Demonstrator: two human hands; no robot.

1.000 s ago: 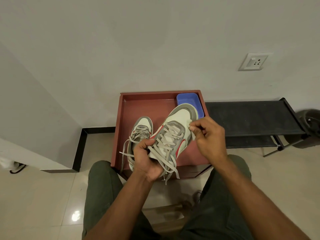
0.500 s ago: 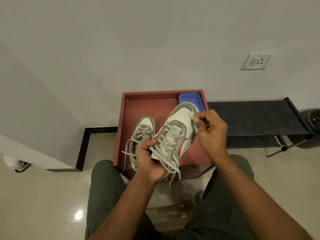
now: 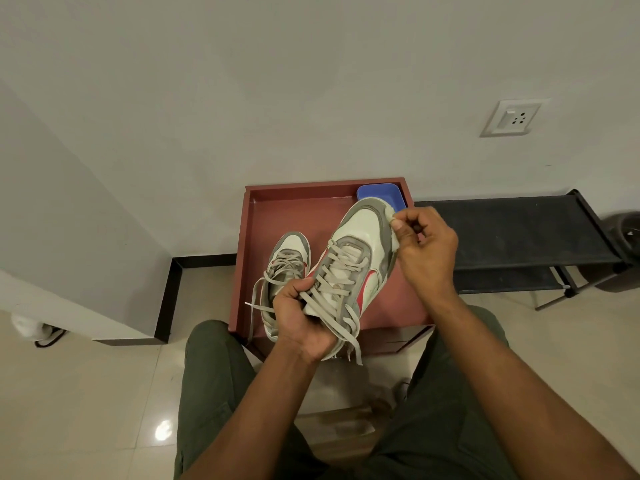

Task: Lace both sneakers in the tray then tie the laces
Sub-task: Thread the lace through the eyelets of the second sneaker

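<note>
The floor tiles [image 3: 86, 393] are glossy and throw back a bright spot of light. The red-brown tray [image 3: 298, 209] looks smooth and matt, the blue container [image 3: 379, 194] at its far right corner like smooth plastic. Both sneakers [image 3: 360, 244] have flat woven cloth laces [image 3: 332, 296]. The black rack [image 3: 512, 230] carries matt fabric on thin metal tubes.

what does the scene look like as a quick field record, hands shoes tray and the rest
left hand: grips the heel end of the raised sneaker
right hand: pinches a small pale wad against that sneaker's toe side
second sneaker: lies in the red tray, laces loose
blue tub: far right corner of tray
black rack: right of tray
wall socket: above rack
</note>
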